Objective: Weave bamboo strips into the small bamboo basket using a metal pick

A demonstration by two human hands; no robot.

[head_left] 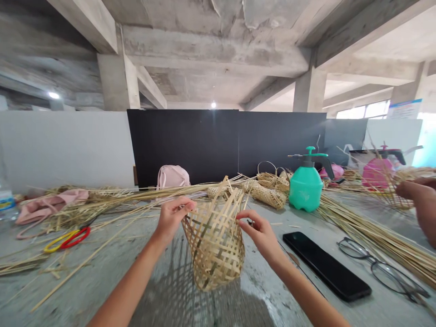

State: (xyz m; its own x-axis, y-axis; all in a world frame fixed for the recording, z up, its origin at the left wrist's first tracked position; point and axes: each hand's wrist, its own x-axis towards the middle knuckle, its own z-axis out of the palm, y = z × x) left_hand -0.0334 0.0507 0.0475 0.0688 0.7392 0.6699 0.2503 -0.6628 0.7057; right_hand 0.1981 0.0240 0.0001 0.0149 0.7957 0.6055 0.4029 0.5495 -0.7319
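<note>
A partly woven bamboo basket (218,247) stands tilted in front of me, with loose strip ends sticking up from its upper edge. My left hand (174,218) is closed in a pinch on the basket's upper left edge. On the opposite side, my right hand (257,231) pinches the rim or a strip end at the upper right; which of these is partly hidden by the fingers. The basket's open weave casts a lattice shadow on the grey table (153,290).
Right of the basket lie a black phone (325,265) and eyeglasses (371,261). Behind stand a green spray bottle (305,186) and woven baskets (269,195). Scissors (68,239) and bamboo strips (112,204) lie left. Another person's hand (420,200) shows at far right.
</note>
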